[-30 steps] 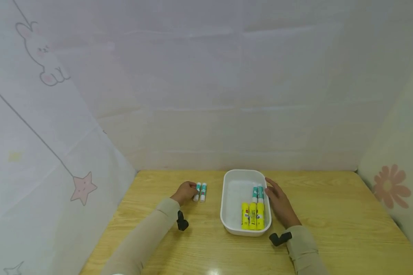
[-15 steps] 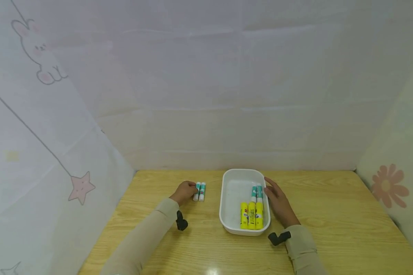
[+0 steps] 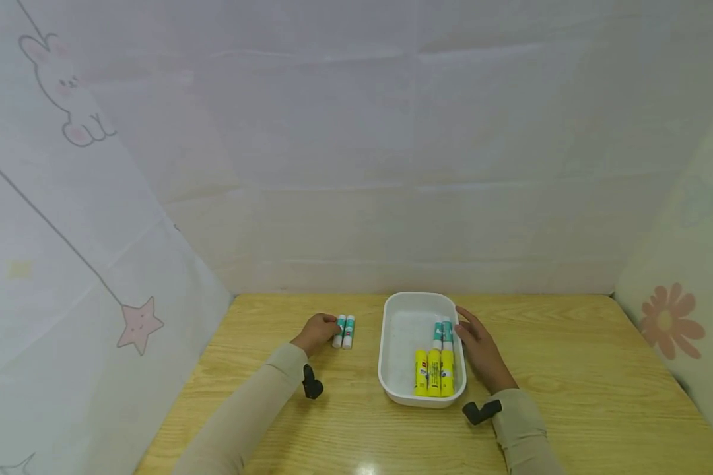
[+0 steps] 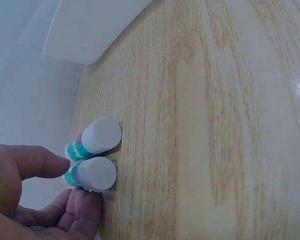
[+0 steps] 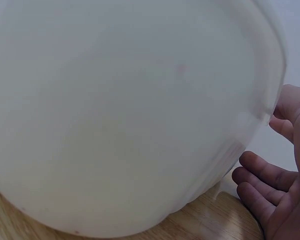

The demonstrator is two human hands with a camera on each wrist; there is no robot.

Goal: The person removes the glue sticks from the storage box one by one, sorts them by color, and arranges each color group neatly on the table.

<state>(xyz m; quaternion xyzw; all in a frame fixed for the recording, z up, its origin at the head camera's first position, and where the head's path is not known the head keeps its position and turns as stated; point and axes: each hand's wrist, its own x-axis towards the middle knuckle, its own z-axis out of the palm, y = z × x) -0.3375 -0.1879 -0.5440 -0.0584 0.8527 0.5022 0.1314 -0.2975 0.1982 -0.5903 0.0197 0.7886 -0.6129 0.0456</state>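
In the head view two teal-and-white glue sticks lie side by side on the table. My left hand [image 3: 317,333] pinches the left glue stick [image 4: 99,173] between thumb and curled fingers. The other glue stick [image 3: 348,332] lies just right of it. A white plastic tray [image 3: 385,349] stands at centre right, holding several yellow glue sticks [image 3: 434,373] and two teal-and-white glue sticks [image 3: 442,334]. My right hand [image 3: 483,353] rests against the tray's right side with relaxed fingers, which the right wrist view shows beside its wall [image 5: 125,120].
Everything stands on a wooden table [image 3: 570,369]. A pale fabric backdrop [image 3: 333,132] rises behind its far edge, and printed fabric hangs at both sides. Black camera mounts [image 3: 482,412] sit on the wrists.
The hands, tray and glue sticks keep nearly the same places. Only a slight shift of the whole head view shows.
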